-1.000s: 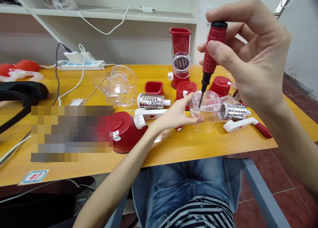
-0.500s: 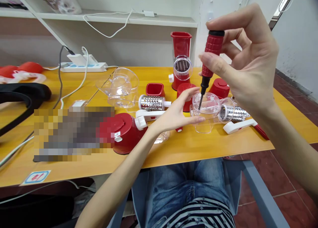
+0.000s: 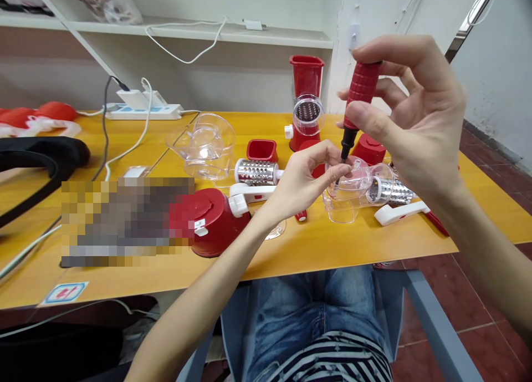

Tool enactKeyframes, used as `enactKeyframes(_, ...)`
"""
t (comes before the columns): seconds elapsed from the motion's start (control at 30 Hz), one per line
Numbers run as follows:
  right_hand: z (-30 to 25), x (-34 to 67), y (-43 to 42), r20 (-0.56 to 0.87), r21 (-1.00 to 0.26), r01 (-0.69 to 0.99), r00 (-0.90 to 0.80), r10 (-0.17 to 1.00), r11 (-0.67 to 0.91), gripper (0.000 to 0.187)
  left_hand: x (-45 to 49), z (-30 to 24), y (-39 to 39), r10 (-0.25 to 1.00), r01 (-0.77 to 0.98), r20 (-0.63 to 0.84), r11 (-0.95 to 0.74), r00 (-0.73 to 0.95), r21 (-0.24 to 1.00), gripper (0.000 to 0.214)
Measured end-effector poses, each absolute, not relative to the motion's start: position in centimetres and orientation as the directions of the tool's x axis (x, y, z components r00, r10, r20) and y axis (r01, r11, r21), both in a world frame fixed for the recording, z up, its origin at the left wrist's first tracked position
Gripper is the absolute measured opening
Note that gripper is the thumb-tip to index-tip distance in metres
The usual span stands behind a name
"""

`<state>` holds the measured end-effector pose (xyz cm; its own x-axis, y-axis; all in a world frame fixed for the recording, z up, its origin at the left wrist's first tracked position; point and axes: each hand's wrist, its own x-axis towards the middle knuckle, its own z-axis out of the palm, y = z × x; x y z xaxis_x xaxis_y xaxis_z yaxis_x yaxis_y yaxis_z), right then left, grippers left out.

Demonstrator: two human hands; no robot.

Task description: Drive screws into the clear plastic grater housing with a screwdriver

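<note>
A screwdriver (image 3: pixel 361 88) with a red ribbed handle and a black collar points down, slightly tilted. My right hand (image 3: pixel 424 105) grips its handle, the index finger over the top end and the thumb along the side. The thumb and fingertips of my left hand (image 3: pixel 311 174) pinch around the shaft near its lower end. Beneath them stands a clear plastic housing (image 3: pixel 353 196), and the screwdriver's tip reaches down at its left side. Whether the tip meets a screw is too small to tell. A perforated metal grater drum (image 3: pixel 393 190) lies at the housing's right.
An assembled red grater (image 3: pixel 306 99) stands behind. Another clear housing (image 3: pixel 208 149), a second drum (image 3: pixel 255 172), a red base (image 3: pixel 211 221) and a white crank handle (image 3: pixel 401 211) lie around on the yellow table (image 3: pixel 291 260). A power strip (image 3: pixel 143 111) with cables sits at the back left.
My left hand has closed from spread fingers into a pinch around the screwdriver's shaft. My right hand and the screwdriver have come lower. The view has shifted slightly.
</note>
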<state>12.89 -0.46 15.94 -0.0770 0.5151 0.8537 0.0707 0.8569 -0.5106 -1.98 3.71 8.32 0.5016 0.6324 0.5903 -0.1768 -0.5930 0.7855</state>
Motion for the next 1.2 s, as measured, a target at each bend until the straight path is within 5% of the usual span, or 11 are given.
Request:
enactKeyframes(0.33,15.6,13.5,0.1,0.826,-0.563,-0.016,-0.056,0.561,0.827,0.026,-2.1,8.8,3.8,0.640,-0.205,0.569,-0.553,0.517,0.808,0.035)
enactKeyframes(0.83,16.2,14.0,-0.9,0.782,-0.611,0.169,-0.020,0.622,0.773,0.040,-2.1,9.5,3.8,0.591,-0.165,0.587,-0.613,0.553,0.773,0.034)
enactKeyframes(1.2,16.3,14.1,-0.8,0.750,-0.638,0.099,-0.143,0.646,0.763,0.024,-2.1,9.6,3.9,0.581,-0.173,0.581,-0.606,0.570,0.776,0.033)
